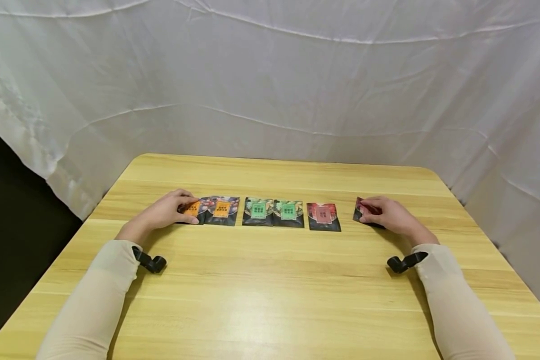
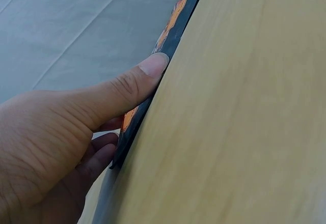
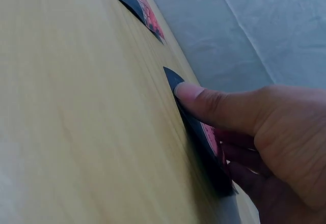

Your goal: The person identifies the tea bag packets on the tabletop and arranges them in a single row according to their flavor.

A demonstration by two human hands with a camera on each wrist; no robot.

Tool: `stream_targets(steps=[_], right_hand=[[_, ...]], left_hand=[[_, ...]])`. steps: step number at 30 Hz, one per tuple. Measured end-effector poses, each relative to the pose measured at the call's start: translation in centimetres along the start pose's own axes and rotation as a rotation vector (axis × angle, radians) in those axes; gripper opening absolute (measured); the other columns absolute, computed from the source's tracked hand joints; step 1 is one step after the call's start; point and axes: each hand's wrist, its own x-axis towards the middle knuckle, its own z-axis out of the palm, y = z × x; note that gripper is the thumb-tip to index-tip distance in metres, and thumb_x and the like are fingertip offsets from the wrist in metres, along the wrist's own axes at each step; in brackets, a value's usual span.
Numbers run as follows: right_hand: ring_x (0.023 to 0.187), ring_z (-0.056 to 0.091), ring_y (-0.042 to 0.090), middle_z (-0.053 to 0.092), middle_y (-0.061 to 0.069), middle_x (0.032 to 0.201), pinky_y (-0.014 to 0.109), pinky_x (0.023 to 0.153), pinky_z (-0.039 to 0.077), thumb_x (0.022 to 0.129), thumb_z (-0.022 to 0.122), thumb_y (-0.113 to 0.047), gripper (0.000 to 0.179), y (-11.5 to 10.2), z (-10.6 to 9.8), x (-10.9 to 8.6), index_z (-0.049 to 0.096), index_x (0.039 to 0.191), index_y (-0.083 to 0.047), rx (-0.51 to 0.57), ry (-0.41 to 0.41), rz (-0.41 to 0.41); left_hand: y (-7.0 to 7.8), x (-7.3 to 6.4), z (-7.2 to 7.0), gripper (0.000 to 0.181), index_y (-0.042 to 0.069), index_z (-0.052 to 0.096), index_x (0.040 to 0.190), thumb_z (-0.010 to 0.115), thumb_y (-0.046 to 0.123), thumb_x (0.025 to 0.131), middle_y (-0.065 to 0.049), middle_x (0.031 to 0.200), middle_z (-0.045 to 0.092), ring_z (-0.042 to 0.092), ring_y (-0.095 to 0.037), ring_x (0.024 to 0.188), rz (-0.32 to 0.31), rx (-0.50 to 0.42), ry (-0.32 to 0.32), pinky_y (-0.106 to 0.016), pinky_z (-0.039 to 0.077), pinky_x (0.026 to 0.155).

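On the table lies a row of flat black sachets with coloured labels. At its left end my left hand [image 1: 168, 209] grips an orange-labelled sachet [image 1: 202, 207], thumb along the near edge and fingers over its left part. That sachet slightly overlaps a second orange-labelled sachet [image 1: 222, 210]. My right hand [image 1: 389, 215] pinches a red-labelled sachet [image 1: 357, 212] at the right end, its thumb on the near side; the palm covers much of the label. In the right wrist view this sachet [image 3: 196, 132] looks tilted, its lower end seemingly off the wood.
Two green-labelled sachets [image 1: 257, 212] lie side by side mid-row. Another red-labelled sachet [image 1: 324, 217] lies between them and my right hand, with a gap on each side. The wooden table [image 1: 270, 280] ends at a pale curtain [image 1: 270, 75] behind. Each wrist wears a black camera mount [image 1: 152, 262].
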Motion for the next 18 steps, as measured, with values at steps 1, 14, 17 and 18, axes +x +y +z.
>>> stream_targets(steps=[1, 14, 17, 18], right_hand=[[0.129, 0.040, 0.050, 0.044, 0.030, 0.141, 0.062, 0.104, 0.031, 0.091, 0.070, -0.040, 0.068, 0.0, 0.0, 0.1, 0.051, 0.140, 0.003, 0.007, -0.006, -0.005], [0.130, 0.043, 0.043, 0.051, 0.022, 0.140, 0.059, 0.104, 0.034, 0.088, 0.071, -0.043, 0.064, -1.2, 0.5, 0.3, 0.056, 0.139, -0.007, 0.085, -0.028, -0.058], [0.128, 0.046, 0.040, 0.054, 0.020, 0.137, 0.056, 0.103, 0.036, 0.085, 0.075, -0.041, 0.063, -1.2, 0.7, 0.4, 0.059, 0.137, -0.008, 0.107, -0.027, -0.076], [0.128, 0.047, 0.040, 0.054, 0.019, 0.137, 0.056, 0.103, 0.036, 0.085, 0.076, -0.041, 0.063, -1.2, 0.8, 0.4, 0.060, 0.136, -0.009, 0.110, -0.027, -0.078]], left_hand=[[0.0, 0.0, 0.0, 0.082, -0.001, 0.049, 0.143, 0.075, 0.048, 0.083, -0.022, 0.141, 0.042, 0.038, -0.044, 0.130, 0.000, -0.001, -0.001, -0.060, 0.032, 0.105], [0.1, 0.0, -0.1, 0.079, -0.001, 0.049, 0.142, 0.075, 0.047, 0.084, -0.022, 0.141, 0.042, 0.037, -0.044, 0.130, 0.001, -0.004, 0.002, -0.060, 0.032, 0.105], [0.2, -0.1, -0.1, 0.080, -0.001, 0.049, 0.142, 0.075, 0.047, 0.084, -0.022, 0.140, 0.042, 0.038, -0.044, 0.129, 0.005, -0.001, 0.001, -0.061, 0.032, 0.104], [0.2, -0.1, -0.1, 0.079, -0.001, 0.049, 0.143, 0.075, 0.045, 0.084, -0.022, 0.141, 0.042, 0.038, -0.043, 0.130, -0.001, -0.006, 0.000, -0.060, 0.032, 0.105]])
